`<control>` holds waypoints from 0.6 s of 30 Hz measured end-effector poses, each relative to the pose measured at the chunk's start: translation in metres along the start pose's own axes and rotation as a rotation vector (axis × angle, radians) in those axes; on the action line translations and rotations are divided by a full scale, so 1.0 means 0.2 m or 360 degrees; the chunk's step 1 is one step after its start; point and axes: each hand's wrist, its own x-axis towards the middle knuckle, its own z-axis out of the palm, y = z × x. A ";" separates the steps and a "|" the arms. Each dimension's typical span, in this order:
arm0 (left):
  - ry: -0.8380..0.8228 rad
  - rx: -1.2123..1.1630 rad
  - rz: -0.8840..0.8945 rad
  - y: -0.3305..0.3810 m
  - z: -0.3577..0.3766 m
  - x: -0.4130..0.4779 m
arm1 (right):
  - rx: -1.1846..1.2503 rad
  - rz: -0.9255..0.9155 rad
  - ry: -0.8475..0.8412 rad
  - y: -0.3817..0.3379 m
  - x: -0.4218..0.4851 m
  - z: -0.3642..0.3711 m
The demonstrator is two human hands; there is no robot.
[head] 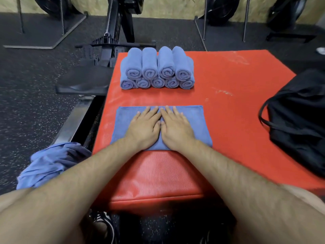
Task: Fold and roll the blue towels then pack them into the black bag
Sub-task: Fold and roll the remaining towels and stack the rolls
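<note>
**Clerk:** Entry one, the work surface?

**Checker:** One red pad (228, 81), ribbed, scuffed white in places. It stood on a black speckled floor (26, 103).

**Clerk:** Finished towels?

**Checker:** One stack of rolled blue towels (157, 69) at the far end of the pad, left of centre. Four rolls on top, five beneath, spiral ends facing the person.

**Clerk:** Towel in work?

**Checker:** One folded blue towel (197, 124), a flat rectangle. It lay on the pad nearer the person, apart from the stack, long edges running left to right.

**Clerk:** Hands on it?

**Checker:** Two. The left hand (143, 127) and the right hand (176, 128) lay palm down on its middle, side by side, forefingers touching. Fingers were straight and flat. Neither hand clutched anything; both only pressed the cloth.

**Clerk:** Towels not yet folded?

**Checker:** One loose heap of blue towels (51, 162), crumpled, off the pad at its near left corner. What it rested on could not be told.

**Clerk:** The bag?

**Checker:** One black bag (299, 120), soft, straps looped, at the pad's right edge, well apart from the folded towel. Whether its mouth was open could not be told.

**Clerk:** Sundries?

**Checker:** One black gym machine (121, 23) beyond the pad's far left corner, one metal rail (75, 118) along its left side, and one shoe (103, 224) on the floor below the near edge.
</note>
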 end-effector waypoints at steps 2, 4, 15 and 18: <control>0.0004 0.0003 0.0019 -0.03 -0.01 0.00 | 0.0019 0.0016 -0.0016 0.03 0.00 0.01; 0.0011 0.0008 -0.0010 -0.06 -0.02 -0.01 | 0.0009 0.0062 -0.0033 0.07 -0.01 0.00; -0.0118 0.0067 -0.0280 -0.40 -0.13 -0.11 | -0.0015 0.0336 -0.0080 0.35 -0.06 -0.10; -0.0044 0.0109 -0.0241 -0.33 -0.16 -0.07 | -0.0092 0.0319 0.0092 0.24 -0.06 -0.14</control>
